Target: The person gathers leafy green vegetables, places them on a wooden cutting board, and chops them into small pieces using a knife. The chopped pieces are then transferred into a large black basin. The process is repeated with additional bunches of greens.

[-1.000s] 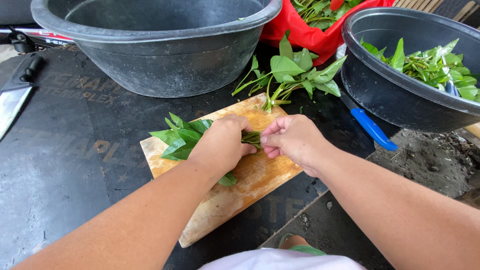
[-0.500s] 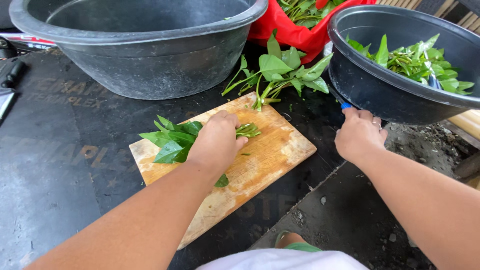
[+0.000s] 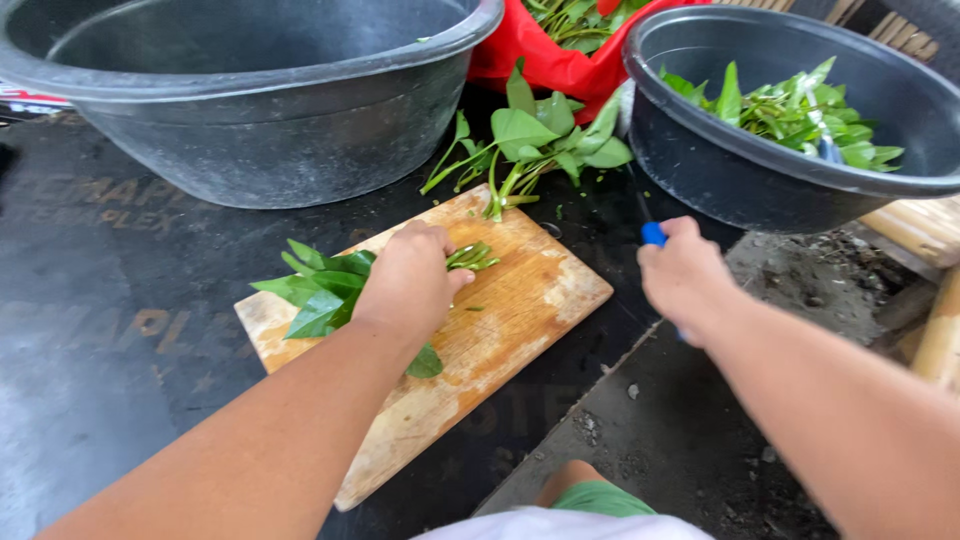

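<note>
Bunch of leafy greens (image 3: 325, 290) lay on the wooden cutting board (image 3: 520, 300), pinned under the left hand (image 3: 410, 285): broad smooth leaves fanned out left of the knuckles, thin cut stems poking out right of the fingertips. Board was pale, scuffed and stained, rectangular, set at an angle on a dark sheet surface (image 3: 120, 330). Right hand (image 3: 685, 275) sat well apart to the right, fingers wrapped around a blue handle (image 3: 653, 234); blade not visible. Beyond the hands: loose green sprigs (image 3: 530, 140), a large grey plastic basin (image 3: 260, 100), a dark round tub of greens (image 3: 800, 130) past the right hand, a red bag (image 3: 545, 55) between them.
</note>
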